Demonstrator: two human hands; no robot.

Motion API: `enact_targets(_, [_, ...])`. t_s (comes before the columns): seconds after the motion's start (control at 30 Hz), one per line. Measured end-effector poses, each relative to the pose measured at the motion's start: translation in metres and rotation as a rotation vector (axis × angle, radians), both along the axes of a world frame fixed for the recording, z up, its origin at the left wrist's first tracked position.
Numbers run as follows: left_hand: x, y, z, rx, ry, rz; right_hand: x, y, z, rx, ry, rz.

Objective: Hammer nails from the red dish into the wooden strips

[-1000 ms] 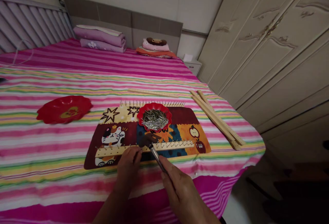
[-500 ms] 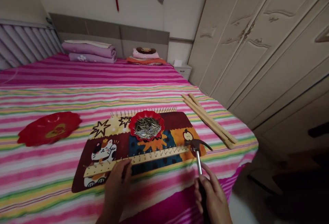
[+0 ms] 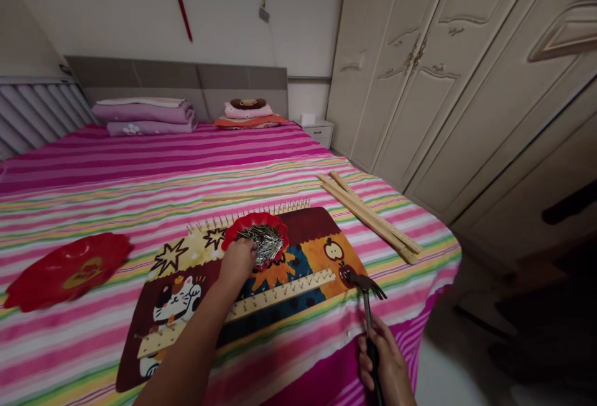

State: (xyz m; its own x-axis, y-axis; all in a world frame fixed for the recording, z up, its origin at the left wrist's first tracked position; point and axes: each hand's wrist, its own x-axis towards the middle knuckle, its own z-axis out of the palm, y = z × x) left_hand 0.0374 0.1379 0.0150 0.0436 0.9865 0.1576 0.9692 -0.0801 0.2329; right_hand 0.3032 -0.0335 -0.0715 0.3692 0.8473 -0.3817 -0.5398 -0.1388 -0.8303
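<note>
My left hand point(image 3: 239, 258) is at the near left rim of a red scalloped bowl point(image 3: 278, 222) heaped with loose nails point(image 3: 267, 241). Its fingers are curled down at the nails; their tips are hidden. My right hand point(image 3: 385, 351) is wrapped round the dark handle of a claw hammer point(image 3: 366, 288), its head over the mat's right edge. Between me and the bowl lies a wooden strip point(image 3: 284, 290) with a row of nails standing in it; my left forearm hides part of it. Beyond the bowl lies a second nail-studded strip point(image 3: 291, 209).
A patterned mat point(image 3: 321, 222) lies under the work on a striped bed. Several bare wooden strips point(image 3: 368, 213) lie at the right, and another strip point(image 3: 252, 195) at the back. A red tray point(image 3: 69, 269) is at the left. Wardrobes point(image 3: 420, 83) stand beyond the bed's right edge.
My left hand has left the near strip and moved forward to the nails in the bowl. My right hand still holds the hammer, its head now a little lower. The view has shifted.
</note>
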Motion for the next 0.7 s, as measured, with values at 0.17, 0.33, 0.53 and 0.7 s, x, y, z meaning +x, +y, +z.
enact_targets(0.17, [0.002,0.009,-0.004,-0.034,0.0,0.003,0.002,0.003,-0.004,-0.008,0.013,-0.005])
enact_targets(0.33, [-0.008,0.001,0.003,-0.038,-0.066,-0.028,0.002,0.005,-0.003,-0.008,0.028,0.008])
enact_targets(0.53, [-0.02,-0.016,0.017,-0.043,-0.731,0.078,-0.001,0.002,0.004,0.0,0.007,0.001])
enact_targets(0.7, [-0.023,-0.041,0.028,-0.173,-1.217,0.155,-0.001,0.001,0.004,0.02,-0.003,0.018])
